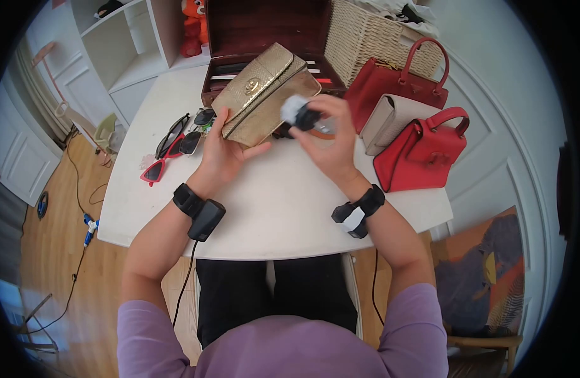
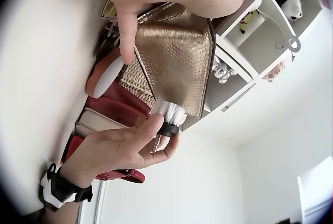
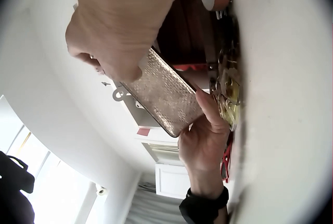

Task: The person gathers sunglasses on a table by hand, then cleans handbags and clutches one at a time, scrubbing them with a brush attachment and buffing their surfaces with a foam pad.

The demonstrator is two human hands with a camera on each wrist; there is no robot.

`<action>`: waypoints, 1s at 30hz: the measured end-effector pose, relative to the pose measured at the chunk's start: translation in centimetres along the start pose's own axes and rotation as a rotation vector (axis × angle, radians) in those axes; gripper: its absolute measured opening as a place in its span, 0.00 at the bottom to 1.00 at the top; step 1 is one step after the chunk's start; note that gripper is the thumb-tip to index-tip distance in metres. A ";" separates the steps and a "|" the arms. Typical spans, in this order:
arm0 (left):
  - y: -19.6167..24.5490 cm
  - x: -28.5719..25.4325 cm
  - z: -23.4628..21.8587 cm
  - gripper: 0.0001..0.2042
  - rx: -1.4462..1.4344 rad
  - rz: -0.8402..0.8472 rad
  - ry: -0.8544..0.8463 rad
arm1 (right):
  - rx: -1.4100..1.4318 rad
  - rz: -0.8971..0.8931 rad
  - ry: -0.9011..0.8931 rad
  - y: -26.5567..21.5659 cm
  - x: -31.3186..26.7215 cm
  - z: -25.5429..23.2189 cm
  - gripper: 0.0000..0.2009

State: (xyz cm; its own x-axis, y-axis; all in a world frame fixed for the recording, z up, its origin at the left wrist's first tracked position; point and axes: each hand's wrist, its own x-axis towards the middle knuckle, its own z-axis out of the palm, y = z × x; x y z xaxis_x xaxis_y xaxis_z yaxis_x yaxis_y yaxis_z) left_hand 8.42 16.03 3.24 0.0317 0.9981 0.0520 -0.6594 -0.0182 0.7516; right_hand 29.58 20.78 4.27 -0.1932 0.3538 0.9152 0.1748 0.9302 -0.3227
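My left hand (image 1: 223, 154) grips the lower left corner of a gold, snakeskin-textured clutch bag (image 1: 255, 91), which is tilted up off the white table. A round emblem sits on its flap, and the flap side faces the head camera. My right hand (image 1: 333, 135) pinches a small round brush (image 1: 295, 112) with white bristles and a black base. In the left wrist view, the brush's bristles (image 2: 169, 111) are right at the clutch's edge, with a thin metal shank below the base. The right wrist view hides the brush behind the hand.
Several pairs of sunglasses (image 1: 171, 142) lie left on the white table (image 1: 258, 214). Behind the clutch stands an opened dark red case (image 1: 268, 28). At right are a large red handbag (image 1: 390, 88), a beige bag (image 1: 390, 120) and a smaller red handbag (image 1: 422, 154), with a wicker basket (image 1: 359, 41) behind.
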 end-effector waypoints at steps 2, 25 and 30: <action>-0.2 0.5 -0.7 0.29 -0.017 -0.035 -0.063 | -0.002 -0.209 -0.209 0.0 -0.1 0.3 0.23; 0.2 -0.1 1.2 0.18 0.317 0.285 0.090 | -0.149 -0.128 -0.052 -0.6 1.0 -0.8 0.21; -0.4 0.1 0.8 0.21 0.342 0.291 0.062 | -0.051 -0.017 0.020 -0.3 0.8 -0.3 0.23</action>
State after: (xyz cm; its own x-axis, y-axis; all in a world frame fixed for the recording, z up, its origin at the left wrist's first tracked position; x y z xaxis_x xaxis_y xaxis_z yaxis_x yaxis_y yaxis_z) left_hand 9.30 16.10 3.50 -0.1703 0.9502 0.2611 -0.3478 -0.3059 0.8863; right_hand 29.63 20.72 5.15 -0.1770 0.3358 0.9251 0.2210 0.9296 -0.2951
